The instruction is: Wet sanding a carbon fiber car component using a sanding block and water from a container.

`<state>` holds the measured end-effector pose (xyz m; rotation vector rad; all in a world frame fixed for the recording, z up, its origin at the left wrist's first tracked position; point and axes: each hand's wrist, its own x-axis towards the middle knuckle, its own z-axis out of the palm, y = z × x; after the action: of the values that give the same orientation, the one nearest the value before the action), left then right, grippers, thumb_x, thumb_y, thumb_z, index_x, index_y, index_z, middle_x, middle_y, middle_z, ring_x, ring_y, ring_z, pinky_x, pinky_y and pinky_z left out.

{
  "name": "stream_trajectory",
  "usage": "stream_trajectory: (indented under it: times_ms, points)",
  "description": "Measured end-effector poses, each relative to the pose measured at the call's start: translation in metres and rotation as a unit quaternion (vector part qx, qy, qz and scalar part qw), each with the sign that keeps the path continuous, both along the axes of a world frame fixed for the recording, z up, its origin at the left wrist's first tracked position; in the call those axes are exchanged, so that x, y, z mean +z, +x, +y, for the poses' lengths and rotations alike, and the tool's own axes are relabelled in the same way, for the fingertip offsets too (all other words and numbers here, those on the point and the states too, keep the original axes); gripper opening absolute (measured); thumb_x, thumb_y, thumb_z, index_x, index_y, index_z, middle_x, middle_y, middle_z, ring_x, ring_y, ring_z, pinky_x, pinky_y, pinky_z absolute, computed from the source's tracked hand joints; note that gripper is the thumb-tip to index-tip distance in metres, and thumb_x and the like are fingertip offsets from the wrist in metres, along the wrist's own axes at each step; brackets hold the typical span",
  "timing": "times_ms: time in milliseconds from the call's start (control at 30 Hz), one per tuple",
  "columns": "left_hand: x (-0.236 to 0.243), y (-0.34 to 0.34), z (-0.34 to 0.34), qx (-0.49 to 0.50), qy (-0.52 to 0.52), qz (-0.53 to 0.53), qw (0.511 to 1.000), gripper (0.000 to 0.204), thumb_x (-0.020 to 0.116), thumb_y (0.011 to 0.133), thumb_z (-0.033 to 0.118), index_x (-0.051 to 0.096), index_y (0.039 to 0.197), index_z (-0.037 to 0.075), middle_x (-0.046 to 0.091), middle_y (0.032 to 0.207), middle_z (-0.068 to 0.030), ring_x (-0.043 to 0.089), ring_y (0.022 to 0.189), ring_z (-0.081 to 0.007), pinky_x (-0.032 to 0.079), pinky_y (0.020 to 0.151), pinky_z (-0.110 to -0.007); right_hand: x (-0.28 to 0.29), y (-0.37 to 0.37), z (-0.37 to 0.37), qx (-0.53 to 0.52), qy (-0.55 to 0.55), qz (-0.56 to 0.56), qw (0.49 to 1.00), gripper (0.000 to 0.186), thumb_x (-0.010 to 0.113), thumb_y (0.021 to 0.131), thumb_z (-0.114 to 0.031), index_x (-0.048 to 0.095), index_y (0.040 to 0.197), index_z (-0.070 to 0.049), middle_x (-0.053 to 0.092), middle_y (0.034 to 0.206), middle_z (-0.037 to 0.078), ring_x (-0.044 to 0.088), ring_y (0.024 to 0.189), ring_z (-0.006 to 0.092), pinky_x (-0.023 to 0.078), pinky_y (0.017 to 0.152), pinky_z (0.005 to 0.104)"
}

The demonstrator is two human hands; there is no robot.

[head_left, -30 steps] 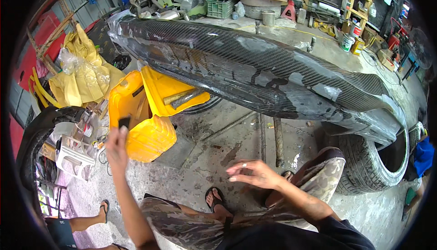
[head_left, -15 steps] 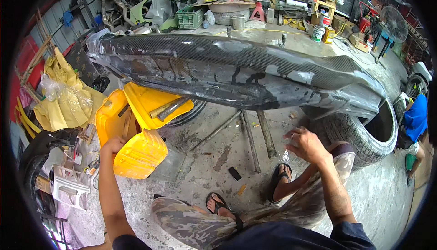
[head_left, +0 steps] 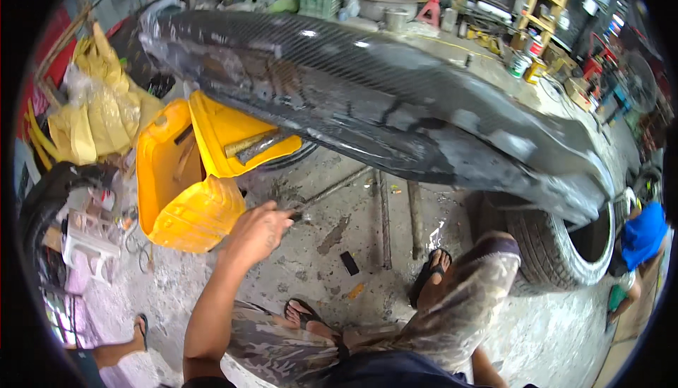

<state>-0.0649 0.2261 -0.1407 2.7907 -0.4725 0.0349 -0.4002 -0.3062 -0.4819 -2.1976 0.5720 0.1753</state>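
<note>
My left hand (head_left: pixel 260 233) is closed, with a small dark thing jutting from its fingertips that I cannot make out. It hovers over the floor just right of a yellow plastic bin (head_left: pixel 205 222), which stands open with its yellow lid (head_left: pixel 212 134) tilted beside it. Two short rolls or tubes (head_left: pixel 258 146) lie on the lid. Behind, a long dark carbon-fibre car body panel (head_left: pixel 339 98) stretches across the view, its right end above a tyre (head_left: pixel 551 247). Of my right side only a bit of arm (head_left: pixel 484 369) shows at the lower edge; the hand is hidden.
Metal bars (head_left: pixel 383 225) and a flat black rectangle (head_left: pixel 349 264) lie on the concrete floor. A person in blue (head_left: pixel 643 233) is at the far right; another person's foot (head_left: pixel 143 328) shows lower left. Yellow sheeting (head_left: pixel 99 112), a green crate (head_left: pixel 319 0) and paint cans (head_left: pixel 519 64) stand around.
My left hand has come out of the yellow bin and moved right, with something dark in its fingers. My right hand has dropped out of view. The head view has shifted and tilted.
</note>
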Motion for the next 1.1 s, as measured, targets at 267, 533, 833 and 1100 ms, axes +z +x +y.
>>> stream_trajectory:
  times_ms: [267,533,833,1100]
  points:
    - [-0.061,0.031,-0.004,-0.049,-0.030,0.199,0.978,0.028,0.055,0.097,0.027,0.067,0.115,0.010,0.059,0.124,-0.0254,0.057,0.114,-0.0401,0.047,0.094,-0.047,0.016,-0.005,0.030,0.010,0.045,0.237,0.970,0.022,0.053,0.096,-0.013,0.063,0.111,0.001,0.068,0.091,0.013,0.060,0.086,0.0205,0.050,0.078,0.0388]
    - [-0.014,-0.021,-0.019,-0.054,-0.092,0.198,0.974,0.018,0.056,0.094,0.020,0.065,0.096,0.004,0.060,0.089,-0.0171,0.060,0.090,-0.0378,0.049,0.080,-0.046,0.030,0.025,0.002,0.017,0.045,0.230,0.972,0.022,0.053,0.096,-0.012,0.062,0.112,0.001,0.067,0.090,0.011,0.060,0.085,0.0202,0.050,0.077,0.0382]
    - [-0.014,-0.066,-0.027,-0.031,-0.093,0.172,0.980,0.020,0.056,0.095,0.020,0.068,0.099,0.004,0.059,0.087,-0.0180,0.059,0.085,-0.0385,0.047,0.075,-0.047,0.036,0.076,-0.064,0.050,0.085,0.029,0.995,0.021,0.053,0.096,-0.012,0.061,0.112,0.001,0.067,0.089,0.010,0.060,0.084,0.0198,0.050,0.075,0.0376]
    - [0.024,-0.090,-0.100,0.024,-0.175,0.108,0.978,0.025,0.057,0.098,0.023,0.068,0.104,0.002,0.064,0.083,-0.0134,0.061,0.076,-0.0238,0.049,0.070,-0.035,0.320,0.173,-0.016,0.007,0.102,-0.320,0.942,0.016,0.054,0.100,-0.016,0.062,0.099,-0.002,0.055,0.074,-0.002,0.049,0.066,0.0067,0.039,0.062,0.0221]
